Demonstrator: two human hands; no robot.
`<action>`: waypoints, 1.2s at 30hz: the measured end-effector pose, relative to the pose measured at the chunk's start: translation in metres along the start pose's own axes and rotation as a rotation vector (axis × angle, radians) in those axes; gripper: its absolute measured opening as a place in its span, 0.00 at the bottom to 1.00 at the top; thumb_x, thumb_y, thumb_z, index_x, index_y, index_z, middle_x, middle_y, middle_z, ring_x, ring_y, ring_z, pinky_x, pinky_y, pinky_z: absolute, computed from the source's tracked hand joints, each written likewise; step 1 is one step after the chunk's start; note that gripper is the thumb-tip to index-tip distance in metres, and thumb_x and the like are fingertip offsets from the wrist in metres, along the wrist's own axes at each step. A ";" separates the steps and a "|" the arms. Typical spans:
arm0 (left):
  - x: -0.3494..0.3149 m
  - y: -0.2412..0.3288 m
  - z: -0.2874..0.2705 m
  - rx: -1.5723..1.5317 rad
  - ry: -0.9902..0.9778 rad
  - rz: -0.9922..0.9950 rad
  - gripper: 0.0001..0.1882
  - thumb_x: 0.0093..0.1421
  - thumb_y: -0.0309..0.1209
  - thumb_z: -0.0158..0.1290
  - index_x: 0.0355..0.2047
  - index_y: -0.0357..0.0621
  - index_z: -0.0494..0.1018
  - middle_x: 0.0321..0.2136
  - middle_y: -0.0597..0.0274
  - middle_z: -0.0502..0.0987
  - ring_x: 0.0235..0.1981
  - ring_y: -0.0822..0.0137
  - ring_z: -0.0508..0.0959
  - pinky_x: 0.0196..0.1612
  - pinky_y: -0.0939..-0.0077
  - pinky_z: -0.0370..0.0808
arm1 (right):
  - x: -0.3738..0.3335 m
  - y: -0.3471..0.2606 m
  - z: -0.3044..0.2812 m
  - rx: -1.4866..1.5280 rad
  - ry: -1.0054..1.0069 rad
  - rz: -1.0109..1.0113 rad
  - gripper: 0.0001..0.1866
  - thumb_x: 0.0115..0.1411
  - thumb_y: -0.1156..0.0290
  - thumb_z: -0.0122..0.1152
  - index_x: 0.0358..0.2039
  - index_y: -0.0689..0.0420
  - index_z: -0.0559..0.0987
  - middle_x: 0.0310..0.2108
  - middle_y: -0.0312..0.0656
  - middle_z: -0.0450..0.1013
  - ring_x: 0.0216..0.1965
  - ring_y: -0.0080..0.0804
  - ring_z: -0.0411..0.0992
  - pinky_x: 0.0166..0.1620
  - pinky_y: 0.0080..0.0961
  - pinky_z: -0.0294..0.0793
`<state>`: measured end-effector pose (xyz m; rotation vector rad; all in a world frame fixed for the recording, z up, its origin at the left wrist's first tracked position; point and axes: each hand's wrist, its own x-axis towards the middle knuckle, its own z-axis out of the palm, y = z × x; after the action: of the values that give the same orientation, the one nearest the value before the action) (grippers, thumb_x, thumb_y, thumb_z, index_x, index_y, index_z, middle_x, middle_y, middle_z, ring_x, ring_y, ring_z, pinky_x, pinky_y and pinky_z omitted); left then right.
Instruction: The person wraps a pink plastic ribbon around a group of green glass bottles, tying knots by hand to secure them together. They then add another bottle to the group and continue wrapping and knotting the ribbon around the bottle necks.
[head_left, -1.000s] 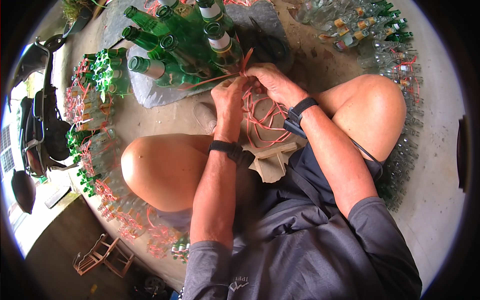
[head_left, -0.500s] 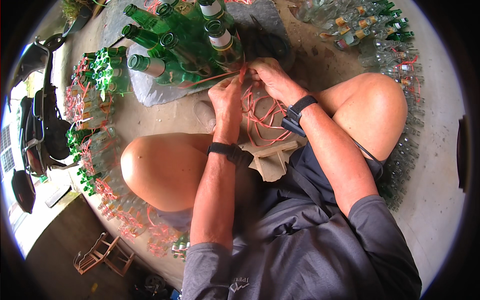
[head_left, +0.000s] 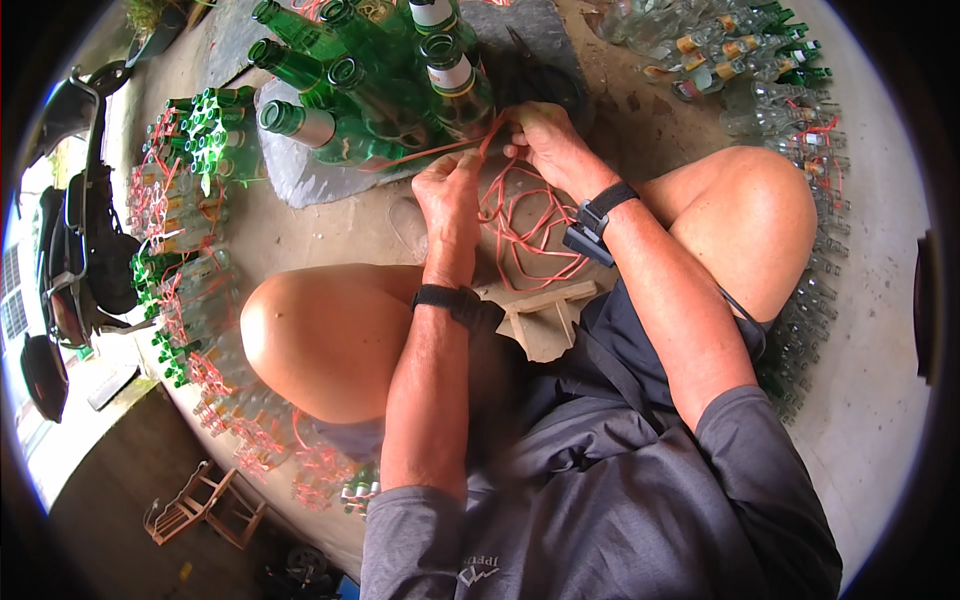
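A cluster of green glass bottles [head_left: 375,105] stands on a grey stone slab [head_left: 300,190], with red plastic twine [head_left: 425,156] running low around its near side. Just in front of the bottles, my left hand [head_left: 450,190] is closed on the twine. My right hand [head_left: 545,140] pinches the same twine a little to the right, and a short stretch of it spans the gap between my hands. Loose loops of twine [head_left: 530,235] lie on the ground below my hands. My fingertips partly hide where the strands cross.
Black scissors [head_left: 545,80] lie on the slab, right of the bottles. Bundled bottles line the left side [head_left: 190,210], and clear ones [head_left: 790,110] stand at the right. Between my bent legs is a small wooden stool [head_left: 540,320]. A motorcycle [head_left: 85,220] is parked far left.
My right hand has moved slightly up and right, and my left slightly left. The gap between them has widened, with the twine stretched across it. The bottles sit slightly differently in view.
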<state>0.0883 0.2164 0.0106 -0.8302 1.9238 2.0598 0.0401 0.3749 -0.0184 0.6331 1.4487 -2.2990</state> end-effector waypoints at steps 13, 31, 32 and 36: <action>-0.016 0.007 0.003 -0.025 -0.047 -0.026 0.13 0.62 0.38 0.65 0.37 0.39 0.83 0.18 0.77 0.68 0.15 0.81 0.60 0.18 0.81 0.55 | -0.014 -0.009 0.005 0.017 -0.017 0.097 0.11 0.65 0.67 0.58 0.33 0.60 0.83 0.27 0.33 0.70 0.27 0.25 0.67 0.30 0.26 0.71; -0.006 0.004 0.004 -0.011 0.002 0.000 0.13 0.60 0.31 0.62 0.35 0.30 0.84 0.27 0.64 0.81 0.27 0.74 0.73 0.32 0.78 0.71 | -0.008 0.002 0.001 -0.082 -0.025 0.006 0.04 0.67 0.70 0.60 0.34 0.56 0.78 0.25 0.31 0.68 0.24 0.20 0.66 0.30 0.24 0.73; -0.005 0.003 0.004 -0.018 0.004 0.006 0.13 0.60 0.31 0.62 0.36 0.30 0.84 0.27 0.64 0.81 0.28 0.74 0.73 0.33 0.78 0.71 | -0.007 0.003 0.001 -0.088 -0.031 -0.002 0.05 0.67 0.70 0.59 0.34 0.56 0.77 0.25 0.31 0.68 0.23 0.21 0.66 0.30 0.24 0.72; -0.008 0.004 0.007 -0.045 0.025 -0.008 0.08 0.60 0.32 0.64 0.33 0.40 0.83 0.16 0.77 0.67 0.13 0.82 0.58 0.17 0.80 0.53 | -0.007 0.006 0.001 -0.115 -0.006 -0.061 0.12 0.65 0.68 0.57 0.30 0.61 0.82 0.23 0.35 0.72 0.24 0.24 0.69 0.28 0.27 0.70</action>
<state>0.0910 0.2243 0.0176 -0.8758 1.8901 2.1058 0.0488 0.3720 -0.0195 0.5552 1.6053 -2.2406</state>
